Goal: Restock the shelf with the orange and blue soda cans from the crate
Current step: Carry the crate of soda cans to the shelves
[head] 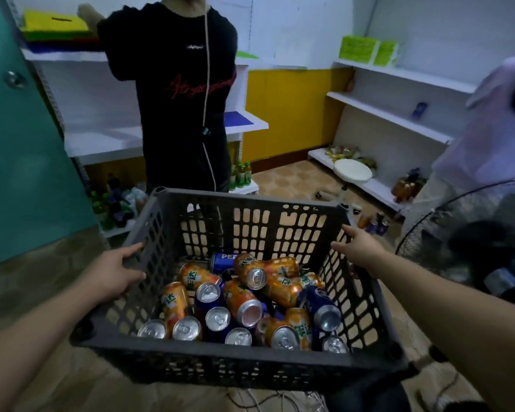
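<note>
A dark grey slatted crate [250, 353] fills the lower middle of the head view, held up off the floor. Inside lie several orange soda cans [272, 267] and several blue soda cans [320, 304], jumbled on their sides and upright. My left hand [113, 273] grips the crate's left rim, thumb over the top edge. My right hand [359, 248] rests against the crate's right rim with fingers stretched forward. White shelves [390, 115] run along the right wall, with a blue can [419, 110] standing on the middle one.
A person in a black sweatshirt [185, 93] stands right behind the crate. White shelving [101, 144] with bottles [110, 203] is at left. A white round stool [353, 171] and a black fan [470, 242] stand at right. Another person's pale sleeve [494, 123] enters from the right.
</note>
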Tool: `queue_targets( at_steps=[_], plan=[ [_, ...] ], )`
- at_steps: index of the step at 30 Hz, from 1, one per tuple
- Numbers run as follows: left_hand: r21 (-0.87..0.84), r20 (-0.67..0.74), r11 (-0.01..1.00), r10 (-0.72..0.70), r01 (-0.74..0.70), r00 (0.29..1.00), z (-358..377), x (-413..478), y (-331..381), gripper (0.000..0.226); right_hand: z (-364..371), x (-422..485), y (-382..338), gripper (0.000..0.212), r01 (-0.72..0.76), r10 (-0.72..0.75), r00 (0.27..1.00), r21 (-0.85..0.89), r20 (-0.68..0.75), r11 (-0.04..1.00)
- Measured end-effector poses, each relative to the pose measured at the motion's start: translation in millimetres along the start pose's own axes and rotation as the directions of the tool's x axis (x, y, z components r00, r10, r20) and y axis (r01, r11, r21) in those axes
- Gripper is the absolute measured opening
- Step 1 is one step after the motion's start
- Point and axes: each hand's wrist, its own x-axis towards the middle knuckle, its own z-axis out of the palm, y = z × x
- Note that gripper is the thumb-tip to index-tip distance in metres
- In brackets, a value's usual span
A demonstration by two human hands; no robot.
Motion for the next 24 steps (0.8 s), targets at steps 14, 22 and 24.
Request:
queue_targets(
  at_steps=[14, 22, 24],
  plan=[
    [0.108, 0.118, 0.987, 0.102, -0.115, 0.988, 11, 131, 53, 0.070, -2, 66, -7, 0.068, -0.150, 0.152, 0.988, 0.099, -0.016, 0.984],
    [0.060, 0.129, 0.996, 0.051, -0.059, 0.990, 28, 186, 95, 0.071, -25, 133, -28, 0.070, -0.136, 0.137, 0.990, 0.056, -0.022, 0.989],
    [0.075, 0.120, 0.994, 0.075, -0.084, 0.990, 30, 203, 104, 0.073, -31, 148, -37, 0.069, -0.144, 0.146, 0.989, 0.053, -0.037, 0.988]
  ],
)
